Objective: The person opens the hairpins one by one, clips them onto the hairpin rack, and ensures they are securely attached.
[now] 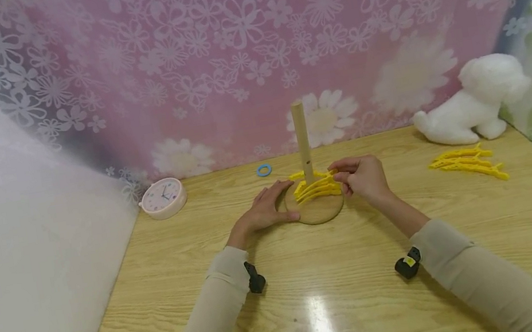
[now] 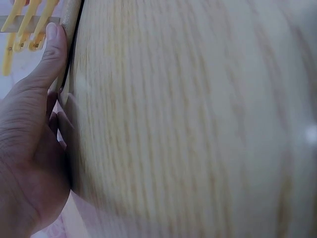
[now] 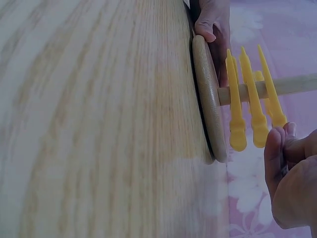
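A wooden stand has a round base (image 1: pixel 319 214) and an upright post (image 1: pixel 301 134). Several curved yellow plastic clips (image 1: pixel 319 192) sit round the foot of the post, one above another. My left hand (image 1: pixel 264 210) grips the base's left edge, its thumb at the front and its fingers round behind. With thumb and fingertips, my right hand (image 1: pixel 366 176) pinches the end of the uppermost clip (image 3: pixel 270 89). In the right wrist view, that clip stands farther up the post than the others and slightly tilted. The left wrist view shows the thumb (image 2: pixel 54 47) against the base rim.
More yellow clips (image 1: pixel 469 163) lie in a loose group on the right of the wooden table (image 1: pixel 287 302). Behind them sits a white toy dog (image 1: pixel 474 98). A blue ring (image 1: pixel 264 170) lies behind the stand, and a pink clock (image 1: pixel 164 198) stands at the back left.
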